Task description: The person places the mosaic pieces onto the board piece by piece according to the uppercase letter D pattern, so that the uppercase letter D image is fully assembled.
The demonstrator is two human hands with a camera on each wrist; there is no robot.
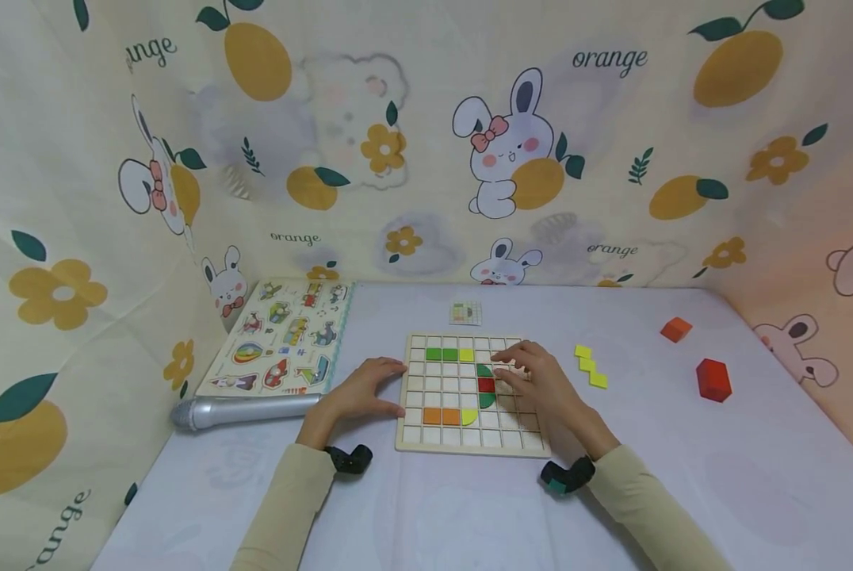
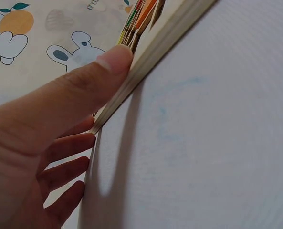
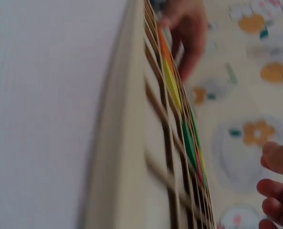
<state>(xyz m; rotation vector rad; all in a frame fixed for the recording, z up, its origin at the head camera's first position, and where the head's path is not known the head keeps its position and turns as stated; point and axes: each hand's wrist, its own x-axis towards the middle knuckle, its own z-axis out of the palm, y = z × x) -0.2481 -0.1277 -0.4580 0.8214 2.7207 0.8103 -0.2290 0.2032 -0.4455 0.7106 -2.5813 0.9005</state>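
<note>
Centrally on the pale lilac table (image 1: 683,476) lies a flat wooden grid board (image 1: 469,440) of square cells, with green, yellow, orange and red pieces already seated in it. The left hand (image 1: 365,390) rests at the board's left edge; the left wrist view shows its thumb (image 2: 103,67) pressed against that edge and the other fingers loosely spread beside it, bracing rather than gripping. The right hand (image 1: 537,379) lies over the board's right half, fingers relaxed and slightly apart, fingertips by the red and green curved pieces (image 1: 486,383); whether it pinches one I cannot tell.

The board looks stiff, thin and light, so it would likely slide on the smooth cloth unless steadied at an edge, which seems the best place to hold it. Its small pieces look hard and light, best taken by their sides with fingertips.

A yellow stepped piece (image 1: 590,366), a small orange block (image 1: 675,329) and a red block (image 1: 714,380) lie apart to the right; an animal peg puzzle (image 1: 284,337) and a silver microphone (image 1: 244,411) lie left.
</note>
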